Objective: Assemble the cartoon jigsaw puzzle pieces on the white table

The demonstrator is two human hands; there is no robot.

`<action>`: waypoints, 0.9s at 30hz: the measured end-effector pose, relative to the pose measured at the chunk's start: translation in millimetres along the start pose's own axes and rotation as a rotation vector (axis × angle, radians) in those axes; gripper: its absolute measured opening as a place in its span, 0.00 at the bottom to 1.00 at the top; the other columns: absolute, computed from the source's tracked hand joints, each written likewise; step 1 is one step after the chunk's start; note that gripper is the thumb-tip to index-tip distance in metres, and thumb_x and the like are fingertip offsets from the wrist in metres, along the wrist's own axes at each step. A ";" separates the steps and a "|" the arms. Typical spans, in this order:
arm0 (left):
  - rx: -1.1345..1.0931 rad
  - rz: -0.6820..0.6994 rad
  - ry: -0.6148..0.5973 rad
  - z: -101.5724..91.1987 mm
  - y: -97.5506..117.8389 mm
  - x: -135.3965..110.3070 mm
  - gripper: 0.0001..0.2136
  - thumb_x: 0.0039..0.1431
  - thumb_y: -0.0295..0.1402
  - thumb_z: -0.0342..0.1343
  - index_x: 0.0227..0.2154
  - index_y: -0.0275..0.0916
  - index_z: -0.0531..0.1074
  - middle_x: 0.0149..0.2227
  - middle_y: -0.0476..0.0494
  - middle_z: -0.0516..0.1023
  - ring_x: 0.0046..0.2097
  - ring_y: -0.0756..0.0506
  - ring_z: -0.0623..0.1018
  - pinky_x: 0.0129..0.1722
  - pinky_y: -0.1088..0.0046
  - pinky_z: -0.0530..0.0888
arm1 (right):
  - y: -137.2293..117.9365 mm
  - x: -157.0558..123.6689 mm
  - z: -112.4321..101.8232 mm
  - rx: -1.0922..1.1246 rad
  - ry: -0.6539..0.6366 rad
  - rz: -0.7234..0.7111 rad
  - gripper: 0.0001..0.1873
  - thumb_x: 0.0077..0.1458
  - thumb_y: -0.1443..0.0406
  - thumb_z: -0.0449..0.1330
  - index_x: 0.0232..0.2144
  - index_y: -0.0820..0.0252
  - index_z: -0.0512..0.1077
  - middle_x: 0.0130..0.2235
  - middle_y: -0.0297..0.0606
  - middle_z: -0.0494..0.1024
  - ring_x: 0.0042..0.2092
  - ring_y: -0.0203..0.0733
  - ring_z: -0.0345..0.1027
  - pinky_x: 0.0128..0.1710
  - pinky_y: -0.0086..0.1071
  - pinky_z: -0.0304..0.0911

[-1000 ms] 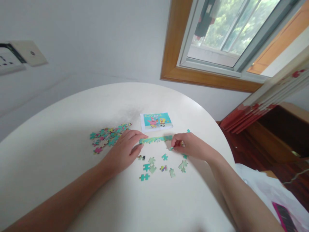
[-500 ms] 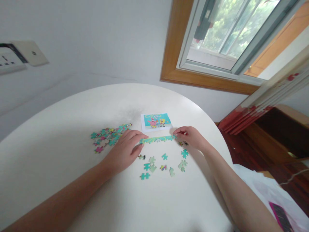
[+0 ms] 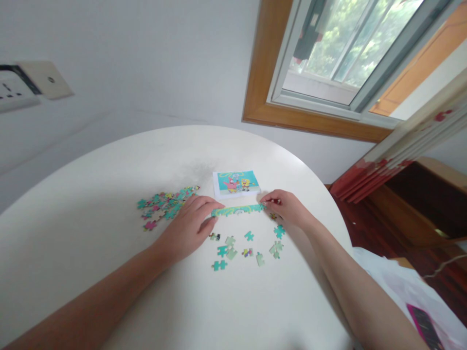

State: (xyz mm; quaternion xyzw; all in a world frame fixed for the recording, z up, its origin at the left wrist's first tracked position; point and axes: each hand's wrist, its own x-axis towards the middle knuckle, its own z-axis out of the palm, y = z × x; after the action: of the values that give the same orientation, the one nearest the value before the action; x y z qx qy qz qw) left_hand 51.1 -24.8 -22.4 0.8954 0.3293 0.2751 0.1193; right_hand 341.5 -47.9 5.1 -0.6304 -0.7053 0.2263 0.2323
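A short joined row of green puzzle pieces (image 3: 238,210) lies on the round white table (image 3: 109,194). My left hand (image 3: 191,226) rests at the row's left end, fingers curled against it. My right hand (image 3: 286,206) pinches at the row's right end, fingertips together on a small piece. Several loose teal pieces (image 3: 248,245) lie scattered just in front of the row. A heap of mixed pieces (image 3: 164,205) sits left of my left hand. A small cartoon reference picture (image 3: 236,183) lies behind the row.
The table's right edge drops toward a dark wooden floor and a red-and-cream curtain (image 3: 394,155). A wood-framed window (image 3: 328,63) fills the upper right. A wall socket (image 3: 25,85) is at upper left. A pink-edged object (image 3: 425,325) lies at lower right.
My right hand moved from the loose pieces up to the right end of the joined row. My left hand stayed at the left end.
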 end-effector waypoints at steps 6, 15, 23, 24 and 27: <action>0.000 0.011 0.006 -0.4 -0.1 0.2 0.12 0.63 0.30 0.46 0.46 0.39 0.69 0.46 0.41 0.72 0.50 0.40 0.69 0.54 0.59 0.64 | -2.2 -2.1 -9.1 -0.103 0.051 -0.066 0.10 0.56 0.66 0.57 0.37 0.58 0.78 0.36 0.39 0.75 0.33 0.36 0.66 0.36 0.30 0.61; 0.005 0.018 0.018 -0.4 -0.4 0.7 0.12 0.63 0.31 0.46 0.46 0.39 0.69 0.45 0.41 0.72 0.50 0.41 0.69 0.53 0.60 0.64 | -2.7 -6.7 -15.0 -0.212 0.020 -0.162 0.09 0.53 0.71 0.59 0.32 0.56 0.79 0.35 0.39 0.76 0.38 0.40 0.67 0.41 0.33 0.61; 0.015 0.035 0.023 1.0 -3.1 0.2 0.12 0.63 0.30 0.47 0.46 0.38 0.69 0.46 0.41 0.72 0.50 0.41 0.69 0.53 0.61 0.64 | -3.0 -7.2 -14.2 -0.311 0.000 -0.179 0.11 0.52 0.72 0.58 0.34 0.55 0.79 0.37 0.38 0.76 0.41 0.42 0.68 0.43 0.34 0.60; 0.016 0.032 0.024 0.9 -3.1 0.3 0.12 0.63 0.30 0.47 0.46 0.38 0.69 0.46 0.41 0.72 0.50 0.41 0.69 0.53 0.61 0.65 | -2.6 -7.2 -14.1 -0.312 -0.001 -0.178 0.11 0.53 0.72 0.58 0.34 0.55 0.79 0.37 0.39 0.76 0.41 0.42 0.67 0.43 0.34 0.60; 0.010 0.029 0.019 0.1 -2.4 0.6 0.12 0.63 0.31 0.47 0.46 0.39 0.70 0.45 0.42 0.72 0.50 0.41 0.70 0.52 0.61 0.65 | -2.6 -7.2 -14.2 -0.302 0.012 -0.172 0.11 0.53 0.72 0.58 0.35 0.55 0.79 0.37 0.39 0.76 0.41 0.42 0.67 0.43 0.34 0.60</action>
State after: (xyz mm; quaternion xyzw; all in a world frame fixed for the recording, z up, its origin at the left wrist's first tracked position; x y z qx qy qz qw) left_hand 50.3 -22.5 -23.1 0.8981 0.3186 0.2835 0.1076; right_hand 348.8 -55.0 17.5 -0.5967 -0.7812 0.0934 0.1577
